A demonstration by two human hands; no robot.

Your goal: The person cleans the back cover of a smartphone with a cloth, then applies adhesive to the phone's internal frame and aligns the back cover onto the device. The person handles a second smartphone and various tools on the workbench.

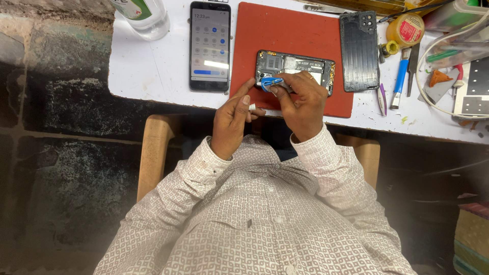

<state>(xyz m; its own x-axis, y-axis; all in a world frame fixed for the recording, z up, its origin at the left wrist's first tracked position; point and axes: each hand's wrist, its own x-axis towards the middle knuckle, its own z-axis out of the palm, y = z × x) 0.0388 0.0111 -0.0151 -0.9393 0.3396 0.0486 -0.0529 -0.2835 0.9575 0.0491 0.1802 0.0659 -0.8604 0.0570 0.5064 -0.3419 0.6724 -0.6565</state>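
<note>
- Right hand (304,104) curled over the near edge of an opened phone (295,70), fingers pressed together and pinching a small blue tool (271,83) against the phone's lower left corner
- Left hand (232,119) just beside it, thumb stretched up toward the blue tool, other fingers folded in around a tiny white piece (252,107)
- Opened phone lying face down on a red mat (285,30), back removed, inner boards and metal shields showing
- Dark back cover (359,50) resting at the mat's right edge, partly on the white table (153,71)
- Second phone (210,46) with lit screen left of the mat
- Blue-handled tool (400,76), yellow bottle (405,29) and white cable (433,97) farther right
- Clear plastic bottle (145,15) at the table's far left corner
</note>
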